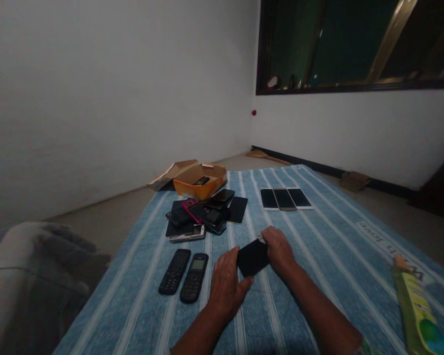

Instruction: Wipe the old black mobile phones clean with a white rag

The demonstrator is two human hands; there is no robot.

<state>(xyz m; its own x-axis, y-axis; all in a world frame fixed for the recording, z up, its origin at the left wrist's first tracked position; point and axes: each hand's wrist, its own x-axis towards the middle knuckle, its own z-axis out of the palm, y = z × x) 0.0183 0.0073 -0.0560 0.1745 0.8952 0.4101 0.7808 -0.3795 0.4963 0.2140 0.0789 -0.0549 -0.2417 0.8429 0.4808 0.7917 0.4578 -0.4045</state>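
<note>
A black smartphone (252, 258) is held at a slant just above the striped cloth, or resting on it; I cannot tell which. My left hand (227, 283) grips its left end, thumb along the near edge. At the opposite end, my right hand (279, 250) is closed around a small white tissue (261, 238) pressed against the phone's far right corner. Left of my left hand lie two black keypad phones, one (175, 271) beside the other (194, 278). Three smartphones (285, 199) lie side by side farther back on the right.
A heap of mixed phones (200, 217) lies in front of an open orange cardboard box (196, 190) with a phone inside. At right is a yellow-green package (418, 308). Blue striped cloth (325, 276) covers the surface. Grey fabric (33, 281) is at left.
</note>
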